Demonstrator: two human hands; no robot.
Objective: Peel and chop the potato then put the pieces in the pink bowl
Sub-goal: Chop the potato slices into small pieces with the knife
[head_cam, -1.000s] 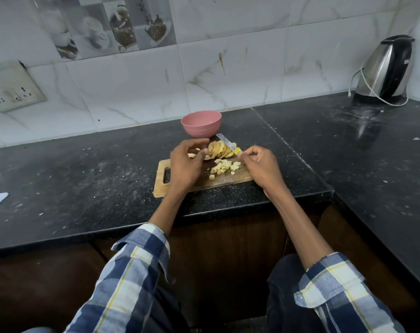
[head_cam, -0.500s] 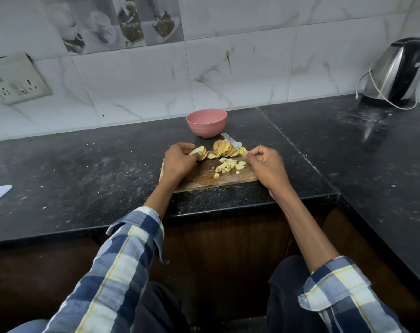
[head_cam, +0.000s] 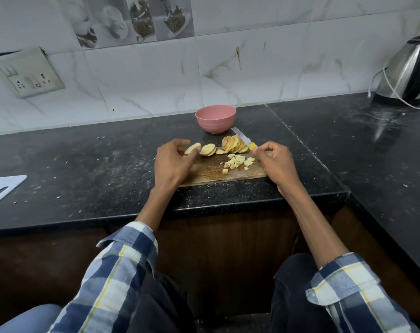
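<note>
Head view: your left hand [head_cam: 171, 162] is pinching a potato slice [head_cam: 192, 148] in a curled grip; your right hand [head_cam: 275, 162] is gripping the knife [head_cam: 243, 139].

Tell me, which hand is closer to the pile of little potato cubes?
Right. The right hand, holding the knife, sits just beside the cubes; the left hand is farther off, across the board.
</note>
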